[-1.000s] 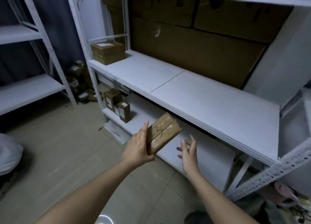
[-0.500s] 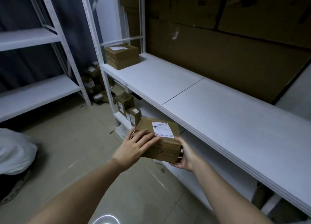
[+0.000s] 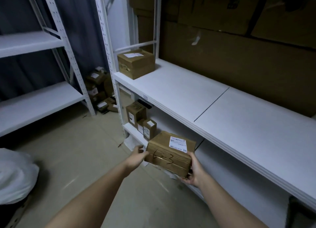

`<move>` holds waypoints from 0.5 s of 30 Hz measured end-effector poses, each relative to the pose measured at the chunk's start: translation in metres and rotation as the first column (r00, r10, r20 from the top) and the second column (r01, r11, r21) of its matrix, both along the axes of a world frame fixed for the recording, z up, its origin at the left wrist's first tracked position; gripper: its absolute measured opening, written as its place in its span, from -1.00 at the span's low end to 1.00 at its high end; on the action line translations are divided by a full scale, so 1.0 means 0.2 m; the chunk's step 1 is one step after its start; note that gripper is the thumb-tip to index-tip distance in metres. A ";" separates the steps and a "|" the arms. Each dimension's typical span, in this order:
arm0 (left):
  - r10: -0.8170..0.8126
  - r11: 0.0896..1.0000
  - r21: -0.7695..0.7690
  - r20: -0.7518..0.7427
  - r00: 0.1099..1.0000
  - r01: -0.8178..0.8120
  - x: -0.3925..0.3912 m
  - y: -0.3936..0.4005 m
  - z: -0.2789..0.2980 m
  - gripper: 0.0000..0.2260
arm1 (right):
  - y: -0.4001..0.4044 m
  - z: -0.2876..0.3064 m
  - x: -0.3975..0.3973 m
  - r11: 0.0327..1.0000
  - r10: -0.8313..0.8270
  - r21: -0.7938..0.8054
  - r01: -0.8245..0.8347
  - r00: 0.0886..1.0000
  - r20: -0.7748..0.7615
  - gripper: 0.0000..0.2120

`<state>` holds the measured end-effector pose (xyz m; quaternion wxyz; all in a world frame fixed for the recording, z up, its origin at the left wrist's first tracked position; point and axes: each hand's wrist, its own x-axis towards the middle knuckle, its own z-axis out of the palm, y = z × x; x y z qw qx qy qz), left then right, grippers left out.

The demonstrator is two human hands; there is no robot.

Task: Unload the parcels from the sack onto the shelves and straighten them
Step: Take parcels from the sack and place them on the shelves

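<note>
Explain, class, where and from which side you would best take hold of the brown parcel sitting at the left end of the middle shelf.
Grip the labelled parcel across its two short ends, one hand on each, coming from the open front of the middle shelf. It sits flat at the shelf's left end, close to the upright post, with cardboard behind, so the front is the freest approach. Its boxy shape looks too wide for one hand.

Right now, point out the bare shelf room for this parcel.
Both hands, left hand and right hand, hold the parcel. The middle shelf lies bare right of the box at its left end. The lower shelf's left end is crowded with small boxes.
</note>
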<state>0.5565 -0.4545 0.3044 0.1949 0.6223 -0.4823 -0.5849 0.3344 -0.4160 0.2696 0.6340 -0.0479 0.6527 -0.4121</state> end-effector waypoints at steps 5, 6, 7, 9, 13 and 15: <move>-0.160 0.983 0.091 0.033 0.987 0.157 0.29 -0.25 -0.01 -0.58 | -0.13 -0.08 0.36 0.989 -0.139 0.053 0.138 0.990 0.011 -0.60; -0.175 0.980 0.105 0.035 0.984 0.171 0.33 -0.29 0.00 -0.58 | -0.14 -0.08 0.41 0.987 -0.152 0.059 0.150 0.988 0.016 -0.61; -0.190 0.976 0.118 0.031 0.981 0.185 0.38 -0.33 0.00 -0.58 | -0.15 -0.08 0.47 0.984 -0.168 0.070 0.167 0.985 0.021 -0.61; -0.220 0.968 0.131 0.022 0.975 0.216 0.44 -0.42 -0.01 -0.58 | -0.19 -0.08 0.55 0.977 -0.202 0.082 0.199 0.979 0.024 -0.60; -0.275 0.952 0.144 0.020 0.961 0.269 0.51 -0.56 -0.04 -0.58 | -0.28 -0.12 0.64 0.963 -0.260 0.079 0.258 0.966 0.009 -0.58; -0.297 0.945 0.152 0.024 0.955 0.290 0.52 -0.63 -0.08 -0.57 | -0.33 -0.15 0.66 0.957 -0.279 0.080 0.278 0.960 -0.002 -0.57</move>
